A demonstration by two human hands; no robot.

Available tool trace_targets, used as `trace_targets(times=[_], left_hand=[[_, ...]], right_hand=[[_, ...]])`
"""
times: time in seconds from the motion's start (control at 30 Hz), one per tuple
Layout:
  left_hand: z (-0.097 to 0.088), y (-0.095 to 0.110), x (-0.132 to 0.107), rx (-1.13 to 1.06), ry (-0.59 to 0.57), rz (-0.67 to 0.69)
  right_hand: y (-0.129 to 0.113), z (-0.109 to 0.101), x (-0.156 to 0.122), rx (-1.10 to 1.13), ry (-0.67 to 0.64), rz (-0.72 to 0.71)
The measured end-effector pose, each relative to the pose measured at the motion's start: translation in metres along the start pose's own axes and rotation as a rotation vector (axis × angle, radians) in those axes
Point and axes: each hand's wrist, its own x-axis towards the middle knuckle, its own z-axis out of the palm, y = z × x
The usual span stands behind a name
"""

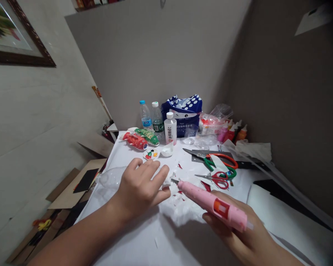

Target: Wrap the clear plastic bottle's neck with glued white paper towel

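My right hand (238, 229) grips a pink hot glue gun (205, 199), its metal nozzle pointing left. A clear plastic bottle (108, 179) lies on its side on the white-covered table (133, 240). Over the bottle, my left hand (144, 183) is curled, holding it, and hides its middle. The nozzle tip is close to the white neck end of the bottle, just right of my left fingers; whether they touch I cannot tell. Around it lie small red and white scraps (180, 197). Red-handled scissors (219, 180) rest beyond the glue gun.
Farther back are larger scissors (224, 160), a paint palette (150, 154), red (135, 141) and green (147, 136) fish-shaped crafts, upright bottles (170, 129), a blue bag (188, 114) and paint bottles (230, 133). Grey panels (161, 55) stand behind. Cardboard (74, 184) lies left.
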Motion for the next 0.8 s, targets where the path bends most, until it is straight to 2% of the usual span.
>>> trace_targets(times=[0.8], left_hand=[[-0.002, 0.001, 0.000, -0.014, 0.009, -0.003]], right_hand=[[-0.009, -0.004, 0.004, -0.040, 0.043, -0.019]])
